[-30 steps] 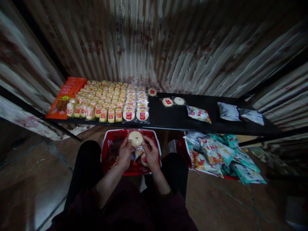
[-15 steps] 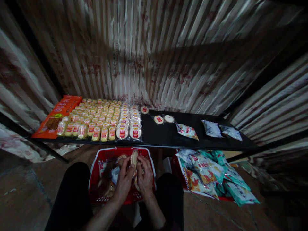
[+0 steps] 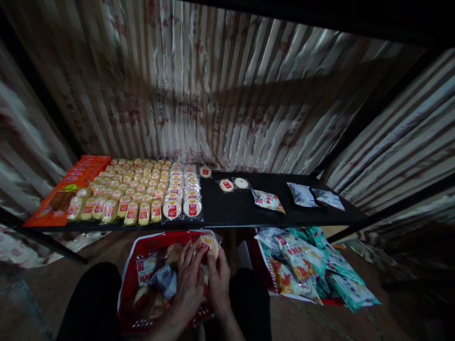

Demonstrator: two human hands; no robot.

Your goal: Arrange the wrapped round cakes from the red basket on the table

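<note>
A round, pale wrapped cake [image 3: 210,243] with a red and yellow label is between my hands, above the red basket [image 3: 125,279]. My left hand [image 3: 191,273] has its fingers closed on the cake's left side. My right hand [image 3: 219,278] grips it from the right, thumb on the front face. Inside the basket lie more wrapped cakes and a blue-and-white packet [image 3: 164,281], partly covered by my hands. Two columns of similar round cakes [image 3: 192,207] stand on the black shelf [image 3: 227,208], just beyond the basket.
Rows of small yellow wrapped cakes [image 3: 144,213] and an orange packet [image 3: 67,187] fill the shelf's left. Loose round cakes [image 3: 226,184], a white snack bag [image 3: 268,201] and silvery packets [image 3: 302,194] lie rightward. Another basket below holds snack bags [image 3: 300,253]. Dark shelf posts frame the sides.
The cake has turned from edge-on to show its labelled face, and my fingers have shifted around it. The view has tilted, so the shelf and basket appear lower and further left.
</note>
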